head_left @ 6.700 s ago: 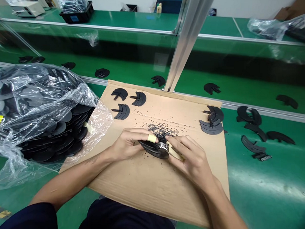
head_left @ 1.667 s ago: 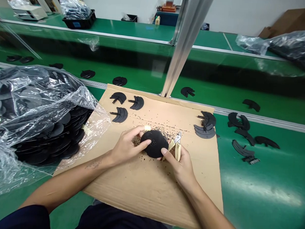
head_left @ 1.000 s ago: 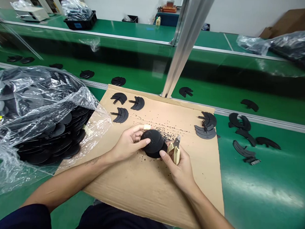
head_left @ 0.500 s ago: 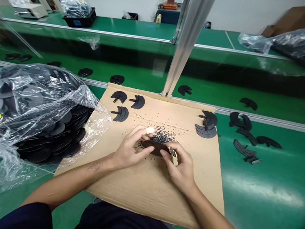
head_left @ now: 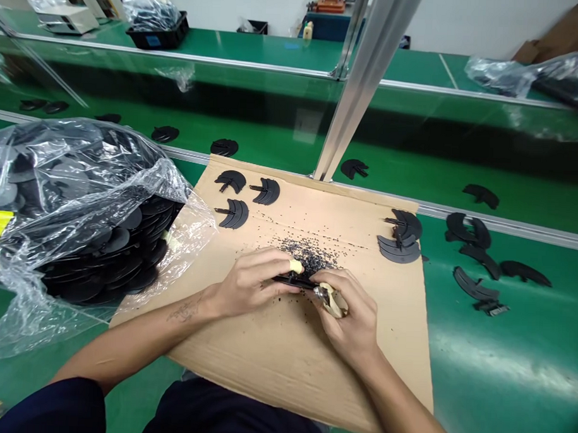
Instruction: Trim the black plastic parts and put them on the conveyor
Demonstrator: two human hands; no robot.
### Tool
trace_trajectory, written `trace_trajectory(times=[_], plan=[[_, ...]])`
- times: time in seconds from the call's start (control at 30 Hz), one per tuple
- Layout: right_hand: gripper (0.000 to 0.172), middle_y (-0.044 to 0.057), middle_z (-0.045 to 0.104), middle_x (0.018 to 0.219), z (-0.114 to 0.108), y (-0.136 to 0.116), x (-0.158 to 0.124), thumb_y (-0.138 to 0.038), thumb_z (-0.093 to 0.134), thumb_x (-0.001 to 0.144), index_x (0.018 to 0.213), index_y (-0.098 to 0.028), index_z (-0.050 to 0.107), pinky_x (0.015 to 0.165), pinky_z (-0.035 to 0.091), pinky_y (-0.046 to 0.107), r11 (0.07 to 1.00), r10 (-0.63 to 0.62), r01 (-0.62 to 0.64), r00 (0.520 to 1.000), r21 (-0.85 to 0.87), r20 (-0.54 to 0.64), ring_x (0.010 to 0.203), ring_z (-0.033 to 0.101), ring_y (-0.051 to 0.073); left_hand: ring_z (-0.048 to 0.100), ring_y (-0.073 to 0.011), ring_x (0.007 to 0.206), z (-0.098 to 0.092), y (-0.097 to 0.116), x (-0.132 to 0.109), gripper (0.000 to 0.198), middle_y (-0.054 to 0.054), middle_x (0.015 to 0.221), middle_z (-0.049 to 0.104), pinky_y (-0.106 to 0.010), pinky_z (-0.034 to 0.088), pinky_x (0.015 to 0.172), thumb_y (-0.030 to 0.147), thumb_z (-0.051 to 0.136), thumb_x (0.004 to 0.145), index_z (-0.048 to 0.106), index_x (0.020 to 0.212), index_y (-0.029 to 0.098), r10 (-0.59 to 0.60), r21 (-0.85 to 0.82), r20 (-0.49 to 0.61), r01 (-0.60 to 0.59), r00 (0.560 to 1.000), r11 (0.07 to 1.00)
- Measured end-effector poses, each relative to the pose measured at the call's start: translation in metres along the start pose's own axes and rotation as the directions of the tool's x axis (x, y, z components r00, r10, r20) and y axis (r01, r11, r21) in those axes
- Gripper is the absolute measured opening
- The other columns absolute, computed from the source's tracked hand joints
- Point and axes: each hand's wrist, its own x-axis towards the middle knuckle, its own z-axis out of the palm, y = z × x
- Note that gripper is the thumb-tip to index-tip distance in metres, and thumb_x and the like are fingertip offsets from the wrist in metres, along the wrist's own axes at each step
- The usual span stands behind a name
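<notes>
A dark, flat black plastic piece (head_left: pixel 294 280), seen almost edge-on, is held over the cardboard. My left hand (head_left: pixel 256 275) pinches its left end, with a cream cover on the index fingertip. My right hand (head_left: pixel 354 310) is closed at the right end around a small metal-headed tool with cream handles (head_left: pixel 332 300), probably nippers. The tool's head is beside the piece; whether its jaws touch it I cannot tell. Just beyond the fingers lies a heap of tiny black bits (head_left: pixel 316 252), scattered over the cardboard sheet (head_left: pixel 265 361).
Black curved parts (head_left: pixel 235 213) lie at the sheet's back left, others (head_left: pixel 399 249) at its right. A clear bag (head_left: pixel 90 203) full of black discs stands on the left. More curved parts (head_left: pixel 474 283) sit on the green table. A metal post (head_left: pixel 359 99) rises behind the sheet.
The black piece has tipped from showing its broad face to nearly edge-on. My left fingers have shifted along it, and the tool has turned in my right hand. The view has shifted slightly.
</notes>
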Motion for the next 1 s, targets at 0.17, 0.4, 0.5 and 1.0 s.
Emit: trace_trajectory(times=[0.17,0.4,0.5,1.0], plan=[[0.018,0.009,0.071,0.089,-0.0012,0.0006,-0.0018,-0.01,0.054,0.091,0.1,-0.022,0.064,0.069,0.055,0.035,0.996,-0.067,0.069,0.997,-0.059,0.029,0.078,0.067,0.02,0.069,-0.0182,0.089,0.0002,0.0012,-0.0009,0.027,-0.01,0.098,0.073,-0.033,0.06,0.077,0.024,0.069,0.092,0.067,0.118,0.016,0.016,-0.007,0.012,-0.016,1.0,1.0],[0.02,0.008,0.072,0.089,0.0005,0.0018,-0.0034,-0.01,0.055,0.089,0.1,-0.023,0.066,0.069,0.056,0.036,0.996,-0.075,0.076,0.997,-0.037,0.025,0.076,0.068,0.02,0.069,-0.0187,0.089,0.0004,0.0003,0.0016,0.026,-0.009,0.099,0.073,-0.035,0.059,0.078,0.024,0.066,0.093,0.067,0.119,0.018,-0.012,-0.048,0.054,0.015,0.998,0.999],[0.021,0.007,0.073,0.088,0.0006,0.0016,-0.0034,-0.01,0.054,0.089,0.099,-0.023,0.067,0.07,0.057,0.036,0.998,-0.05,0.052,0.998,-0.029,0.042,0.077,0.069,0.021,0.068,-0.0188,0.087,0.0004,-0.0004,0.0014,0.025,-0.009,0.098,0.074,-0.036,0.058,0.077,0.025,0.064,0.095,0.067,0.119,0.018,0.004,-0.037,0.047,-0.002,0.999,0.999],[0.017,0.005,0.071,0.09,0.0006,-0.0014,-0.003,-0.011,0.062,0.088,0.099,-0.025,0.065,0.071,0.057,0.034,0.989,0.005,-0.014,0.998,0.146,0.061,0.08,0.069,0.02,0.069,-0.0159,0.077,-0.0017,0.0082,0.0018,0.02,-0.004,0.086,0.074,-0.031,0.058,0.068,0.025,0.073,0.089,0.07,0.108,0.02,0.048,-0.016,-0.015,-0.048,0.999,0.999]])
